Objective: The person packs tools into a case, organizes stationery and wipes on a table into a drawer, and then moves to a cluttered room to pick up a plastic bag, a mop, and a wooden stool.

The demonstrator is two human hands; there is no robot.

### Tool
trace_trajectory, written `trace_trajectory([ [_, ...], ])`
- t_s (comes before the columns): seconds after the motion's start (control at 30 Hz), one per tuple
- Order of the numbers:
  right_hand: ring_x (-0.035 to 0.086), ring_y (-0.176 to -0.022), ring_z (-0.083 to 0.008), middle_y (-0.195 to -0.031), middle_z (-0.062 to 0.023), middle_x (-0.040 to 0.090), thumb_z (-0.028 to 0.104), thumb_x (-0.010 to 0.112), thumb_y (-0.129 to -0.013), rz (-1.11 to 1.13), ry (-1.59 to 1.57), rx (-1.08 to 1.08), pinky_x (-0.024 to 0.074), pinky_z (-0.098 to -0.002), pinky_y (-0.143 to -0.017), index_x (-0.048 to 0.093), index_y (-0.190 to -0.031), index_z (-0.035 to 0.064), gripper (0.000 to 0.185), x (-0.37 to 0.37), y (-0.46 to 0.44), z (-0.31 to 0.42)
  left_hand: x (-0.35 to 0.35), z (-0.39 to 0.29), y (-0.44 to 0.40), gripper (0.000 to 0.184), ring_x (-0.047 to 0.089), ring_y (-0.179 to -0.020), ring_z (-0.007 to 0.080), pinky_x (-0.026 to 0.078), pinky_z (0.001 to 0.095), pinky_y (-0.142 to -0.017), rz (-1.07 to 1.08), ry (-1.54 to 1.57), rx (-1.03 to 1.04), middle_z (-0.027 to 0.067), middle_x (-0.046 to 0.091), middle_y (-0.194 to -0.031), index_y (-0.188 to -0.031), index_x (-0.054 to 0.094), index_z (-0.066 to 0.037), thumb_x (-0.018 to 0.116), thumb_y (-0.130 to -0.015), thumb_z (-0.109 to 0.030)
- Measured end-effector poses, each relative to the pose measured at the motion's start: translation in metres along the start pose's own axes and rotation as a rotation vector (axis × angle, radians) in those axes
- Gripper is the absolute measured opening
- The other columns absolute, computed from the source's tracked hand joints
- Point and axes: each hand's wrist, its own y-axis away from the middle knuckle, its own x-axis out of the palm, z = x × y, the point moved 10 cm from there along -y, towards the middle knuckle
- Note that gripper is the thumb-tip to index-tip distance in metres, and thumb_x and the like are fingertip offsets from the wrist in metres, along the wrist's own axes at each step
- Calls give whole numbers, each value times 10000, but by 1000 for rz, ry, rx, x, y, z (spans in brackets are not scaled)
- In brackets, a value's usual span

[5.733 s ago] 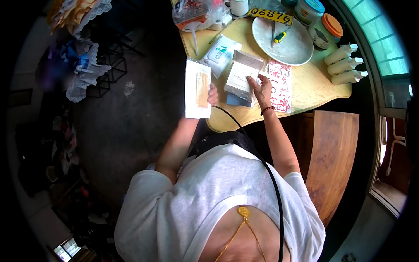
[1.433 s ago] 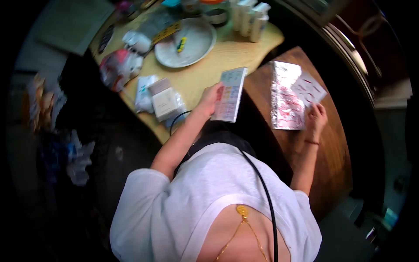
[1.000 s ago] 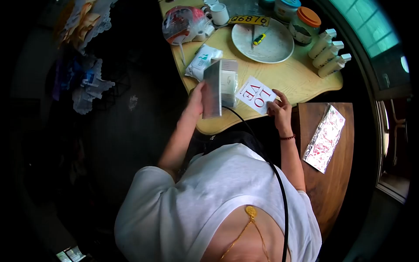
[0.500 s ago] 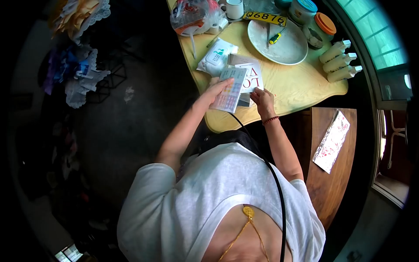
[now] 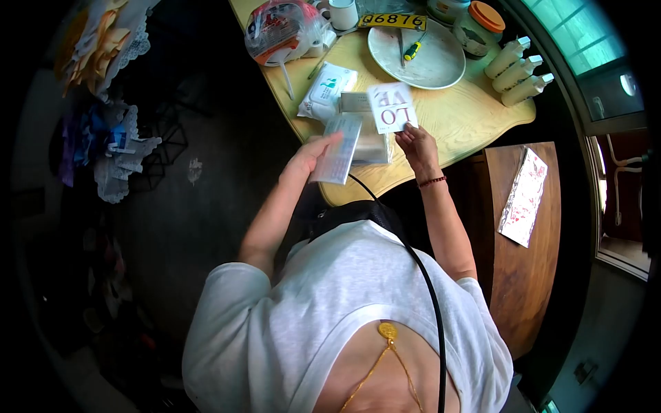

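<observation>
My left hand (image 5: 315, 153) is closed on the edge of a flat, pale printed pack (image 5: 337, 150), tilted and slightly blurred by motion. A white card with red "LOVE" lettering (image 5: 392, 109) is pinched between the fingers of my right hand (image 5: 418, 146). The card is held over the yellow wooden table (image 5: 475, 113). Between my hands, small packaged boxes (image 5: 372, 149) lie on the table, partly hidden by the pack and the card. A white pack of wipes (image 5: 329, 91) lies just behind them.
A red-and-white foil packet (image 5: 523, 197) lies on the brown wooden surface (image 5: 520, 289) at right. Behind are a plate (image 5: 441, 62) with a screwdriver (image 5: 413, 50), a yellow number plate (image 5: 392, 22), an orange-lidded jar (image 5: 479, 29), three bottles (image 5: 516, 72) and a plastic bag (image 5: 286, 31). A black cable crosses my front.
The foil packet moved from the table to the brown surface. My left hand has the printed pack, earlier seen from its other side. My right hand has taken hold of the card, now lifted off the boxes.
</observation>
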Motion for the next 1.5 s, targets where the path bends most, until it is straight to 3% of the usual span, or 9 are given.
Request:
trace_trajectory([
  [0.1, 533, -598, -117, -654, -29, 530, 49, 523, -823, 161, 17, 7, 470, -229, -610, 541, -869, -11, 78, -24, -10, -15, 2, 3, -4, 411, 638, -740, 184, 532, 324, -658, 11, -91, 78, 108, 639, -887, -1003, 574, 14, 702, -741, -276],
  [0.27, 543, -604, -93, -700, -29, 571, 40, 589, -791, -73, 232, 63, 463, -199, -573, 561, -823, 22, 46, -33, 34, -39, 0, -3, 8, 407, 639, -773, 193, 532, 329, -687, 13, -52, 102, 121, 633, -920, -1018, 561, 27, 679, -764, -269],
  [0.63, 582, -506, -156, -675, -119, 604, 69, 661, -757, -22, 525, -94, 480, -228, -479, 523, -858, -74, 223, 2, 32, -53, -33, -44, 38, 316, 621, -694, 144, 504, 267, -631, -160, -82, 432, 90, 632, -837, -994, 576, 21, 592, -828, -247],
  [0.73, 578, -536, -154, -665, -120, 599, 155, 650, -787, -54, 832, -134, 463, -240, -492, 513, -908, -80, 298, 0, 33, -48, -11, -51, 47, 288, 611, -707, 132, 498, 259, -648, -111, -39, 458, 76, 624, -836, -982, 578, 10, 577, -842, -241],
  [0.8, 486, -509, -105, -619, -81, 555, 282, 623, -812, -283, 1058, -437, 392, -230, -459, 515, -972, -75, 406, -1, 51, -11, 6, -55, 51, 272, 609, -726, 131, 496, 255, -660, -85, -8, 467, 75, 622, -854, -979, 577, 7, 569, -851, -233],
  [0.93, 551, -673, -108, -759, -64, 609, 356, 508, -869, -2, 500, -201, 424, -219, -608, 544, -1017, -54, 437, 12, 79, -18, 58, -50, 43, 244, 606, -764, 134, 493, 256, -680, 105, 18, 464, 75, 617, -901, -985, 573, 4, 549, -871, -210],
  [1.03, 583, -760, -116, -877, -69, 633, 208, 587, -833, 132, 317, -127, 461, -238, -717, 566, -1031, -45, 322, 17, 102, -26, 114, -31, 39, 238, 607, -766, 134, 494, 260, -677, 235, 2, 438, 73, 620, -910, -988, 572, 1, 551, -871, -206],
  [1.37, 590, -730, -102, -850, -70, 640, 121, 630, -796, -147, 325, -547, 482, -240, -665, 613, -942, -36, 216, -95, 192, 72, 255, 36, 33, 263, 594, -725, 105, 480, 226, -646, 492, -219, 282, 63, 621, -932, -1032, 555, -27, 575, -852, -218],
  [1.5, 601, -745, -117, -873, -82, 641, 126, 622, -799, -407, 326, -694, 486, -243, -681, 612, -951, -36, 222, -198, 254, 122, 303, 78, 14, 250, 543, -631, 83, 427, 192, -561, 370, -751, 487, 40, 606, -862, -992, 571, -48, 604, -818, -224],
])
